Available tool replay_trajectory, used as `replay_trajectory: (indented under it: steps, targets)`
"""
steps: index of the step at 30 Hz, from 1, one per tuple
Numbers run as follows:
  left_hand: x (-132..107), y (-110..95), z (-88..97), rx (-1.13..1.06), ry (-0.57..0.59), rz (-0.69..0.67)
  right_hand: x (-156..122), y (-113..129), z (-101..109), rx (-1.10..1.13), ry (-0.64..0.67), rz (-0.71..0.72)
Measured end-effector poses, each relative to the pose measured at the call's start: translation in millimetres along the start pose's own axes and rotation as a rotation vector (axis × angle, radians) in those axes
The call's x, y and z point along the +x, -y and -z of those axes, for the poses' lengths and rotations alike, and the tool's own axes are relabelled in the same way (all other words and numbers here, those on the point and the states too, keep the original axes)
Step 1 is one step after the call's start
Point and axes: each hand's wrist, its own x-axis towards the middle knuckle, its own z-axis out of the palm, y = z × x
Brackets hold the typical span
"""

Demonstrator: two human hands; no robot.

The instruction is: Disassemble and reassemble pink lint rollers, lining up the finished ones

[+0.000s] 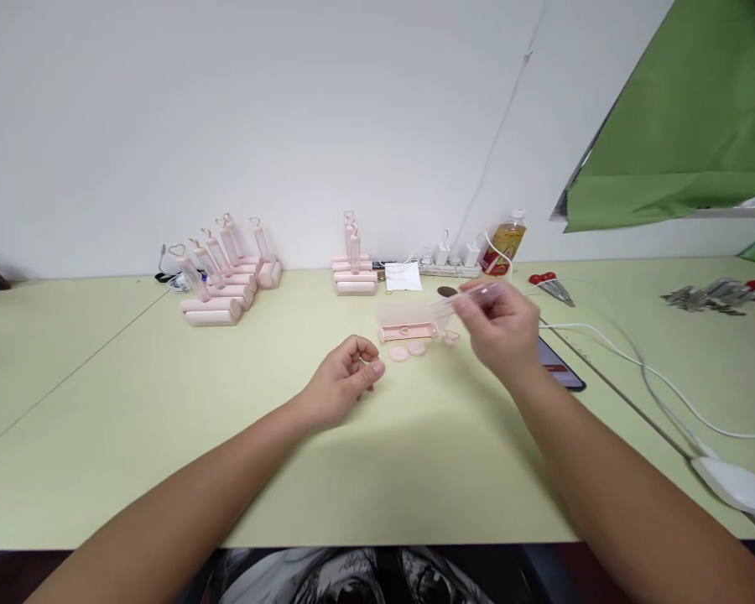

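My right hand (502, 327) is raised just above the table and pinches a thin clear tube (471, 296) that points up and left. Under and left of it lie a translucent pink half-cylinder cover (403, 314), a pink base piece (408, 332), two small pink discs (406, 350) and a small heart-shaped ring (451, 337). My left hand (343, 382) rests on the table with its fingers curled, pinching something tiny that I cannot make out.
Finished pink roller holders stand in a row at back left (223, 281) and in a stack at back centre (354, 270). A power strip (450, 267), a bottle (505, 242), red scissors (550, 285), a phone (559, 367) and a white cable (635, 361) occupy the right side.
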Motion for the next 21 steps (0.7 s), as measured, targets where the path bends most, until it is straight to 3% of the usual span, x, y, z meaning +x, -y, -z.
replay_trajectory:
  steps: [2, 4, 8, 12, 21]
  targets:
    - [2.3, 2.3, 5.5, 0.011, -0.027, 0.026, 14.9, -12.3, 11.2, -0.211, -0.166, -0.029]
    - [4.3, 4.2, 9.1, 0.042, -0.043, 0.054, 27.5, -27.2, 18.7, -0.384, -0.192, -0.074]
    - [5.2, 5.8, 10.8, 0.1, -0.023, 0.06, 38.5, -53.4, 18.6, -0.568, 0.063, -0.236]
    - [4.2, 7.0, 10.9, 0.156, 0.027, 0.078, 35.5, -64.8, 9.0, -0.632, 0.271, -0.331]
    - [6.4, 9.6, 13.0, 0.32, -0.003, 0.09, 31.3, -68.7, 2.3, -0.608, 0.327, -0.347]
